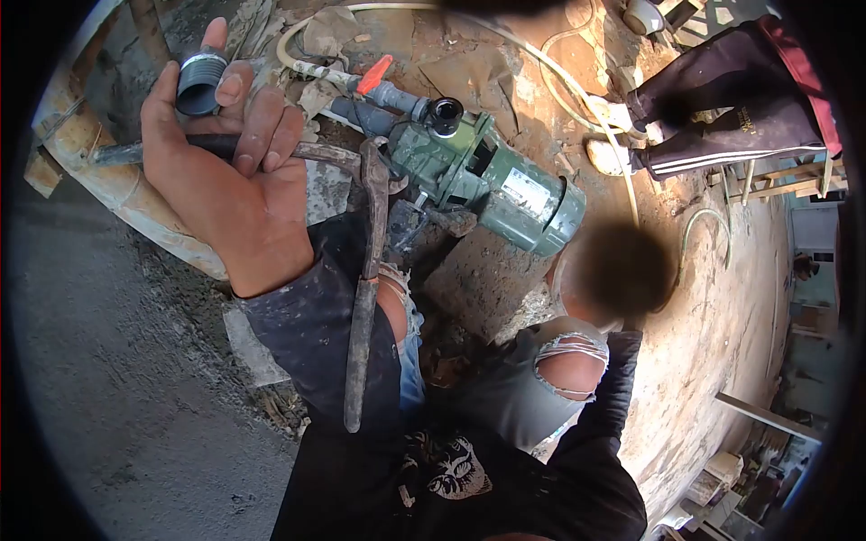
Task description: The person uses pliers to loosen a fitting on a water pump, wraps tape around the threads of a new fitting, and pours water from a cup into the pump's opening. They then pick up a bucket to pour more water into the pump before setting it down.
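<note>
My left hand, palm up, is closed round one handle of worn metal pliers. The pliers' jaws spread beyond the hand, and their other handle hangs down past my sleeve. Between thumb and fingertips the same hand holds a grey threaded pipe fitting, its open end facing me. Just beyond the pliers lies a green water pump with a dark round port on top. A grey pipe with a red-handled valve joins it. My right sleeve reaches forward; a dark blurred patch hides that hand.
Another person's legs in dark trousers stand at upper right. A pale hose curves over the dirt floor. Bamboo edges the wet grey concrete at left. A round rim shows beside the blurred patch.
</note>
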`<state>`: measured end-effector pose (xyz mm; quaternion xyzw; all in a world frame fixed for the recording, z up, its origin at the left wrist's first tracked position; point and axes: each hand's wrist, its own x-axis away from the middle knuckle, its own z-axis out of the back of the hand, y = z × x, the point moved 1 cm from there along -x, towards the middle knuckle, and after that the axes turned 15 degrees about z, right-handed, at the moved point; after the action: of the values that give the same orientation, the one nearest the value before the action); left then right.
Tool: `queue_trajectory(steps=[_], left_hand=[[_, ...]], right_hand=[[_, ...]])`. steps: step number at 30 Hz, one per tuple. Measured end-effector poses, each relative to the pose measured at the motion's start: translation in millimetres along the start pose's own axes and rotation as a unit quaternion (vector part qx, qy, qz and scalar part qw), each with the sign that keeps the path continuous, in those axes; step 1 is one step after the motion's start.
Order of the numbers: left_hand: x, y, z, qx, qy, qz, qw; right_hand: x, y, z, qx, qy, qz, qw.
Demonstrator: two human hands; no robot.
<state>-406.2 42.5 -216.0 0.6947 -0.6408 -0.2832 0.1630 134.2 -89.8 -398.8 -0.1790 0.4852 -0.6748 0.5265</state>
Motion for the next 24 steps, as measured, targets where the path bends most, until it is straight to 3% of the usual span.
queue_trajectory(steps=[3,5,7,8,11,15,17,21,23,24], left_hand=[[2.7,-1.7,-2.0,0.014,0.007,-0.013,1.0],[4.4,0.1,-1.6,0.018,0.032,-0.028,0.999],[5.9,5.0,2.3,0.043,0.018,-0.019,0.999],[6.1,6.1,2.4,0.049,0.022,-0.022,0.998],[7.1,11.1,8.7,0.059,0.015,-0.025,0.998],[8.9,18.6,12.6,0.048,0.034,-0.037,0.998],[7.9,22.5,16.5,0.05,-0.017,-0.017,0.998],[7.8,21.0,13.2,0.053,-0.004,-0.024,0.998],[6.9,17.9,4.0,0.078,0.173,-0.076,0.979],[7.0,19.1,5.2,0.079,0.176,-0.077,0.978]], right_hand=[[-25.1,-56.6,-15.8,0.001,-0.008,0.032,0.999],[-53.0,-94.2,-44.8,-0.114,-0.022,0.153,0.981],[-67.7,-140.9,-75.8,-0.124,-0.06,0.18,0.974],[-76.1,-132.6,-91.4,-0.174,-0.051,0.171,0.968],[-110.2,-153.3,-130.4,-0.169,-0.158,0.205,0.951],[-125.5,-183.1,-180.0,-0.158,-0.208,0.246,0.934],[-127.2,-194.9,-198.4,-0.158,-0.234,0.226,0.932],[-133.3,-210.1,-216.2,-0.019,-0.279,0.287,0.916],[-132.2,-214.6,-221.4,0.011,-0.281,0.292,0.914],[-131.5,-217.0,-222.5,0.032,-0.295,0.281,0.912]])
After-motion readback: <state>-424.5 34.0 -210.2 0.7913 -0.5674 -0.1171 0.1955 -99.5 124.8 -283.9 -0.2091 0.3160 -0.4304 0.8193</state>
